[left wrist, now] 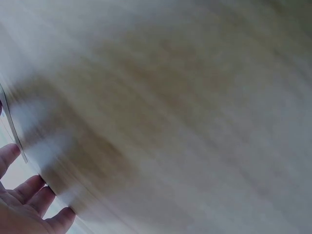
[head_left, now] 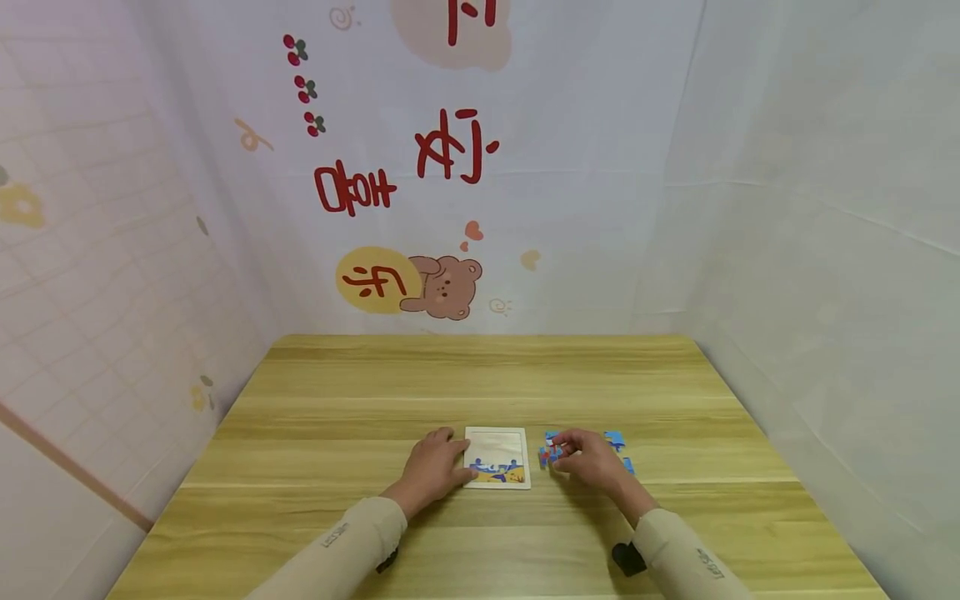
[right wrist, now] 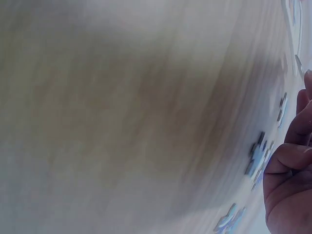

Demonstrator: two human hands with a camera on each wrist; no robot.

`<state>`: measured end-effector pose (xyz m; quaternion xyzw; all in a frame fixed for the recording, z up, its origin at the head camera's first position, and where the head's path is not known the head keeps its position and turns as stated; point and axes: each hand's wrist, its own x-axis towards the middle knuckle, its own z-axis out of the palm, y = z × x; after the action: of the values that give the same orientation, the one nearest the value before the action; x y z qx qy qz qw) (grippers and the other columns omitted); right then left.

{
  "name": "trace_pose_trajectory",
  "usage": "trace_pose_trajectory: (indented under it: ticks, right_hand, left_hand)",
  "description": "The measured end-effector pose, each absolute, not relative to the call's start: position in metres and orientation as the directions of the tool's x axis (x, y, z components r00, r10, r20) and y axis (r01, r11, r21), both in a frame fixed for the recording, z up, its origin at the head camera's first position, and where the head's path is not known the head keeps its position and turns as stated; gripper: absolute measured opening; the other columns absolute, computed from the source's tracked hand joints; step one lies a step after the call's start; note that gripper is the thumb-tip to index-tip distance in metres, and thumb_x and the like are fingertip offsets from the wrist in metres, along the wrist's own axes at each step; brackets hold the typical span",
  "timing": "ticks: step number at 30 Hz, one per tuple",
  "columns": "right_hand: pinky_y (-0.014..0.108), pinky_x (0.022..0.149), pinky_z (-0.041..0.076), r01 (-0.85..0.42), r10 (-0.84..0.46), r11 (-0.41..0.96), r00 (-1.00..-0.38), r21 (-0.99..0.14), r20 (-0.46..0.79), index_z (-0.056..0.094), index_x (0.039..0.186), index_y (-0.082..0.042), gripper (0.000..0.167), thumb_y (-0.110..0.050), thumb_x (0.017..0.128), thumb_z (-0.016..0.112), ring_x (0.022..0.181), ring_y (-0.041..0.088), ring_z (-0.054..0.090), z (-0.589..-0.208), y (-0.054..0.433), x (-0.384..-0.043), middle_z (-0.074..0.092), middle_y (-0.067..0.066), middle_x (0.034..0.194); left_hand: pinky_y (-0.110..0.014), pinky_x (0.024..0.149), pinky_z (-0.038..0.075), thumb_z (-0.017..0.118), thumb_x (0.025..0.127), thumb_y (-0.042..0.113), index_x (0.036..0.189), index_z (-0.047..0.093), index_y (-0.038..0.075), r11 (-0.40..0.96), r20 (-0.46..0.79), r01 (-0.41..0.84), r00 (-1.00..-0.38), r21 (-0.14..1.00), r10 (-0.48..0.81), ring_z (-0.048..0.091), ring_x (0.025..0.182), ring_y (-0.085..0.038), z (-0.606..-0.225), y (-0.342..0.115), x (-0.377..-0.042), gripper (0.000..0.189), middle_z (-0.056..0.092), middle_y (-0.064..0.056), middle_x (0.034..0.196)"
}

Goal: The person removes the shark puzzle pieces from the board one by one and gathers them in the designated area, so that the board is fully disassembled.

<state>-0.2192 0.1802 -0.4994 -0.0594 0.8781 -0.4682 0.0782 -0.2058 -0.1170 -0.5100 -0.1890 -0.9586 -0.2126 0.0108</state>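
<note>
The square puzzle tray [head_left: 528, 458] lies on the table, its lower part filled with blue and yellow picture pieces [head_left: 498, 473]. At its left edge rests my left hand [head_left: 435, 471], fingers spread and loosely bent, thumb near the lower corner. The left wrist view shows these fingers [left wrist: 31, 190] at the lower left. Right of the tray, my right hand [head_left: 592, 460] pinches a blue and red jigsaw piece [head_left: 550, 455] between thumb and fingers. In the right wrist view the curled right hand [right wrist: 292, 180] sits at the right edge, a thin piece [right wrist: 298, 64] by its fingertips.
Loose blue jigsaw pieces lie around the right hand, one beyond it [head_left: 616, 439] and one near its wrist [head_left: 628, 466]. More loose pieces [right wrist: 256, 158] show in the right wrist view. Fabric walls stand behind and beside the wooden table [head_left: 480, 375].
</note>
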Motion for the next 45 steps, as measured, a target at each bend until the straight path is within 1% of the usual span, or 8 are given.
trace_pose_trajectory:
  ticks: [5, 10, 18, 21, 26, 33, 40, 45]
  right_hand:
    - [0.023, 0.055, 0.042, -0.035, -0.196, 0.557, -0.977, -0.83, -0.09, 0.069, 0.109, -0.001, 0.029, 0.0, 0.081, 0.075, 0.066, 0.014, 0.051, -0.503, 0.186, -0.217, 0.059, 0.003, 0.083]
    - [0.024, 0.057, 0.045, -0.074, -0.222, 0.579, -0.972, -0.812, -0.07, 0.069, 0.107, 0.0, 0.028, 0.0, 0.08, 0.077, 0.069, 0.014, 0.054, -0.509, 0.19, -0.215, 0.063, 0.002, 0.081]
    - [0.03, 0.066, 0.047, -0.104, -0.211, 0.642, -0.977, -0.76, -0.044, 0.071, 0.102, -0.007, 0.027, -0.003, 0.077, 0.08, 0.076, 0.014, 0.056, -0.512, 0.197, -0.216, 0.063, 0.0, 0.082]
    - [0.032, 0.068, 0.047, -0.11, -0.209, 0.658, -0.977, -0.745, -0.041, 0.072, 0.102, -0.008, 0.027, -0.005, 0.076, 0.08, 0.077, 0.015, 0.055, -0.511, 0.199, -0.216, 0.063, 0.0, 0.082]
    - [0.032, 0.065, 0.046, -0.101, -0.201, 0.671, -0.978, -0.735, -0.048, 0.073, 0.103, -0.008, 0.027, -0.005, 0.077, 0.08, 0.074, 0.015, 0.053, -0.51, 0.199, -0.215, 0.061, 0.0, 0.08]
    - [0.027, 0.055, 0.041, -0.08, -0.182, 0.65, -0.982, -0.756, -0.053, 0.071, 0.111, -0.003, 0.034, -0.003, 0.078, 0.079, 0.062, 0.015, 0.049, -0.51, 0.197, -0.215, 0.057, 0.001, 0.074]
    - [0.028, 0.062, 0.043, -0.1, -0.17, 0.662, -0.985, -0.742, -0.019, 0.073, 0.108, -0.004, 0.029, -0.01, 0.081, 0.079, 0.069, 0.013, 0.052, -0.508, 0.188, -0.216, 0.062, -0.002, 0.078]
    - [0.028, 0.059, 0.043, -0.122, -0.208, 0.628, -0.978, -0.769, -0.015, 0.072, 0.109, 0.0, 0.028, -0.008, 0.083, 0.077, 0.068, 0.013, 0.052, -0.506, 0.173, -0.213, 0.062, 0.0, 0.078]
  left_hand:
    - [-0.059, 0.099, 0.04, 0.076, 0.087, 0.038, 0.127, 0.066, 0.002, 0.84, 0.104, 0.369, -0.928, 0.398, 0.358, 0.05, 0.124, -0.043, -0.512, -0.119, -0.207, 0.054, 0.054, -0.026, 0.134]
    - [-0.059, 0.098, 0.041, 0.077, 0.086, 0.037, 0.127, 0.067, 0.003, 0.842, 0.102, 0.368, -0.928, 0.395, 0.357, 0.05, 0.124, -0.043, -0.514, -0.119, -0.206, 0.054, 0.054, -0.026, 0.134]
    - [-0.059, 0.098, 0.041, 0.077, 0.086, 0.036, 0.127, 0.067, 0.002, 0.839, 0.107, 0.371, -0.927, 0.397, 0.359, 0.05, 0.123, -0.043, -0.512, -0.119, -0.205, 0.054, 0.054, -0.026, 0.133]
    - [-0.059, 0.099, 0.041, 0.077, 0.086, 0.037, 0.127, 0.067, 0.002, 0.839, 0.102, 0.367, -0.928, 0.401, 0.357, 0.05, 0.123, -0.043, -0.512, -0.118, -0.205, 0.054, 0.054, -0.026, 0.134]
    - [-0.059, 0.099, 0.04, 0.076, 0.086, 0.037, 0.127, 0.066, 0.003, 0.839, 0.1, 0.366, -0.928, 0.402, 0.358, 0.05, 0.124, -0.043, -0.511, -0.118, -0.206, 0.054, 0.053, -0.026, 0.134]
    - [-0.06, 0.099, 0.04, 0.076, 0.087, 0.037, 0.128, 0.066, 0.002, 0.835, 0.099, 0.371, -0.926, 0.405, 0.363, 0.049, 0.124, -0.043, -0.511, -0.117, -0.206, 0.054, 0.053, -0.026, 0.134]
    - [-0.059, 0.1, 0.039, 0.075, 0.088, 0.038, 0.129, 0.065, 0.003, 0.843, 0.084, 0.359, -0.931, 0.4, 0.356, 0.049, 0.124, -0.043, -0.509, -0.117, -0.207, 0.055, 0.053, -0.025, 0.134]
    - [-0.059, 0.099, 0.04, 0.075, 0.087, 0.038, 0.129, 0.064, 0.003, 0.853, 0.071, 0.347, -0.935, 0.391, 0.348, 0.05, 0.123, -0.042, -0.508, -0.115, -0.207, 0.056, 0.054, -0.024, 0.133]
